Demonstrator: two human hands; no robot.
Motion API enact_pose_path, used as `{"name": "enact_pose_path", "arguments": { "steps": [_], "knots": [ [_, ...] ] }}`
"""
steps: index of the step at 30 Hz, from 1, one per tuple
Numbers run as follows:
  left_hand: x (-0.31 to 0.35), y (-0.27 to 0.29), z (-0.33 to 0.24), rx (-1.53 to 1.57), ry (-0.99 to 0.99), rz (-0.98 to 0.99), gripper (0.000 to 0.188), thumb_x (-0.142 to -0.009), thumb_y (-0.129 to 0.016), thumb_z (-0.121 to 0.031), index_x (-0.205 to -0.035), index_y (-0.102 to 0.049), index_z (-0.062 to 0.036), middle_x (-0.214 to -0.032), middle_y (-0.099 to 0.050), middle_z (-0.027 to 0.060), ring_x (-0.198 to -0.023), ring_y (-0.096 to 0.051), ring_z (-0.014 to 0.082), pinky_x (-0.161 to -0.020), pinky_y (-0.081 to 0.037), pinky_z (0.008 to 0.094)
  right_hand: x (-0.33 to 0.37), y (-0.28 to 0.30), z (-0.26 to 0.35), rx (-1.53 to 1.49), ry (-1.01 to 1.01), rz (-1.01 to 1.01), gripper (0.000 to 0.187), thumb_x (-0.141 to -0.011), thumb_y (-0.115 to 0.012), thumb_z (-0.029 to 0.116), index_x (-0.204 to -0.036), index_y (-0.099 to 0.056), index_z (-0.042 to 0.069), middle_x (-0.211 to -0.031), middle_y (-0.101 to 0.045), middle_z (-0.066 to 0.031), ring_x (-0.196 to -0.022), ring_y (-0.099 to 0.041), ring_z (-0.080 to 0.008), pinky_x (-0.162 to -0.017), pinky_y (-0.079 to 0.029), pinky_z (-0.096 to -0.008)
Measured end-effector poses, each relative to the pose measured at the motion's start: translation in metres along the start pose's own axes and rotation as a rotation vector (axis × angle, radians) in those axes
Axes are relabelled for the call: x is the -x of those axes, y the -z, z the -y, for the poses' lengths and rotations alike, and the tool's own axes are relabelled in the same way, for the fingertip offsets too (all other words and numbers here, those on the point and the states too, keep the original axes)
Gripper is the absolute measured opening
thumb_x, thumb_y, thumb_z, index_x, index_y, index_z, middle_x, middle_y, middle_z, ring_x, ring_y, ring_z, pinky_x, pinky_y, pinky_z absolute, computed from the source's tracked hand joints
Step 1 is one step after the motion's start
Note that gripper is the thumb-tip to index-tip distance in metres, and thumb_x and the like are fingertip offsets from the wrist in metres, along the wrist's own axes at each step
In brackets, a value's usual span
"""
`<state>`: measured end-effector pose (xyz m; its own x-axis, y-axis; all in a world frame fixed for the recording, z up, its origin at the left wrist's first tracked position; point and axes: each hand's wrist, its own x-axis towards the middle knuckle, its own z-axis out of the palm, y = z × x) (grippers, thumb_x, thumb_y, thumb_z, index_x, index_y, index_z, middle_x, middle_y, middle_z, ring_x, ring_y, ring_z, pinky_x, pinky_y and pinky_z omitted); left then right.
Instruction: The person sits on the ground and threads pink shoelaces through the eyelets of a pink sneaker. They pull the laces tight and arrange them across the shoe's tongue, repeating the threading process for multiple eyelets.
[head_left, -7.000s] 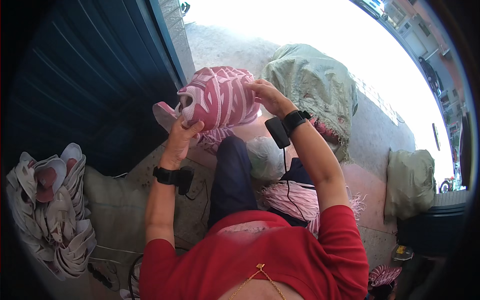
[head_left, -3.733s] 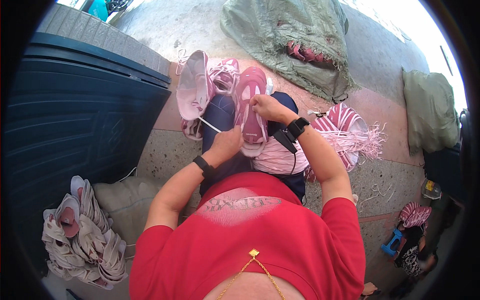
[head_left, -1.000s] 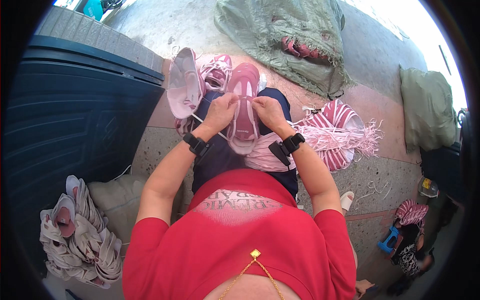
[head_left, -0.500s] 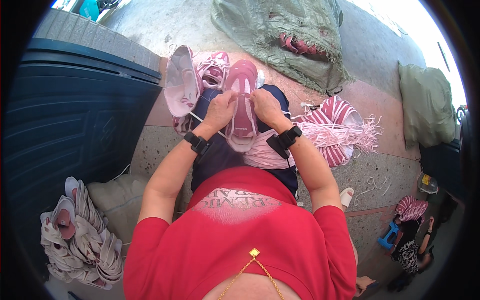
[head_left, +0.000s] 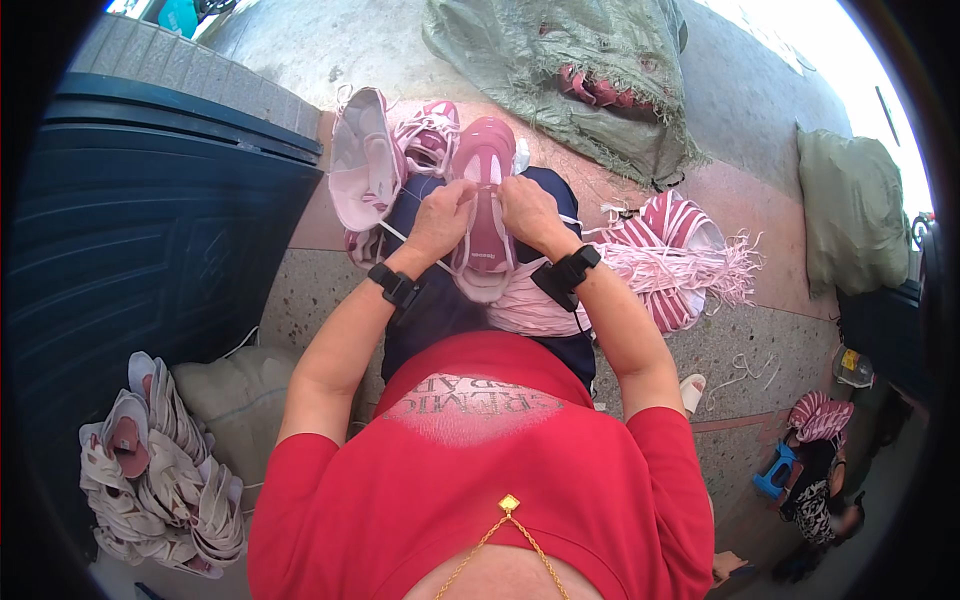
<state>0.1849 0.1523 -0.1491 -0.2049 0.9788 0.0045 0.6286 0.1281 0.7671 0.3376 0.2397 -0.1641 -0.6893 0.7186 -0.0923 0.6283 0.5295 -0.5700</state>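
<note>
A pink and white shoe upper [head_left: 487, 232] lies lengthwise on my lap, toe pointing away from me. My left hand [head_left: 445, 212] pinches at the left edge of its lacing, thumb and fingers together. Opposite it, my right hand [head_left: 530, 210] pinches at the right edge. A white shoelace [head_left: 415, 247] trails out past my left wrist, and a pale strand shows beyond the right hand. The fingertips hide just how the lace passes through. Beside my left knee are another pale, open upper [head_left: 362, 165] and a pink laced one [head_left: 428, 138].
A bundle of pink striped uppers [head_left: 650, 250] with pale laces [head_left: 700, 275] lies to my right. Ahead is a green woven sack [head_left: 570, 70] with pink pieces; another sack [head_left: 850, 210] stands far right. Stacked white uppers [head_left: 165, 470] sit lower left, near a dark blue door [head_left: 150, 200].
Both hands stay pinched at the lacing with hardly any movement. The shoe upper has shifted very slightly. At the lower right, another person has moved a little.
</note>
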Motion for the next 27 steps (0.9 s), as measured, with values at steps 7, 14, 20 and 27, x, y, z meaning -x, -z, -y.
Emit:
{"name": "enact_pose_path", "arguments": {
  "steps": [7,14,20,27],
  "knots": [
    [0.001,0.002,-0.001,-0.004,-0.02,0.0,0.023,-0.083,-0.059,-0.004,-0.105,-0.058,0.001,-0.091,-0.065,0.0157,-0.086,-0.064,0.0272,-0.075,-0.05,0.0342,-0.002,0.003,0.006,0.016,-0.032,0.049,0.015,-0.08,-0.05,0.009,-0.086,-0.06,-0.001,-0.091,-0.062,-0.0199,-0.089,-0.061,-0.0363,-0.075,-0.05,-0.045],
    [-0.002,0.003,-0.005,-0.019,-0.071,0.026,0.024,-0.083,-0.055,-0.001,-0.108,-0.057,0.0007,-0.092,-0.065,0.0163,-0.087,-0.064,0.0286,-0.076,-0.05,0.035,-0.018,-0.013,-0.009,-0.355,-0.152,0.135,0.022,-0.083,-0.055,0.018,-0.083,-0.064,-0.002,-0.079,-0.064,-0.0214,-0.075,-0.063,-0.0353,-0.069,-0.048,-0.0414],
    [-0.016,0.011,0.004,0.007,-0.081,0.077,0.03,-0.082,-0.051,0.003,-0.112,-0.053,0.0023,-0.09,-0.065,0.0179,-0.084,-0.064,0.0315,-0.074,-0.05,0.0357,-0.006,-0.008,0.001,-0.416,-0.207,0.001,0.019,-0.079,-0.063,0.02,-0.084,-0.069,0.002,-0.075,-0.066,-0.0167,-0.072,-0.065,-0.0275,-0.067,-0.049,-0.0355],
    [-0.028,0.011,0.001,-0.161,-0.268,0.177,0.043,-0.079,-0.054,0.002,-0.121,-0.047,-0.0004,-0.087,-0.062,0.0191,-0.083,-0.061,0.0355,-0.073,-0.049,0.04,-0.005,-0.019,0.021,-0.557,-0.401,-0.209,0.015,-0.078,-0.064,0.019,-0.084,-0.07,0.006,-0.079,-0.067,-0.015,-0.079,-0.065,-0.0305,-0.073,-0.049,-0.0384]
  ]
}}
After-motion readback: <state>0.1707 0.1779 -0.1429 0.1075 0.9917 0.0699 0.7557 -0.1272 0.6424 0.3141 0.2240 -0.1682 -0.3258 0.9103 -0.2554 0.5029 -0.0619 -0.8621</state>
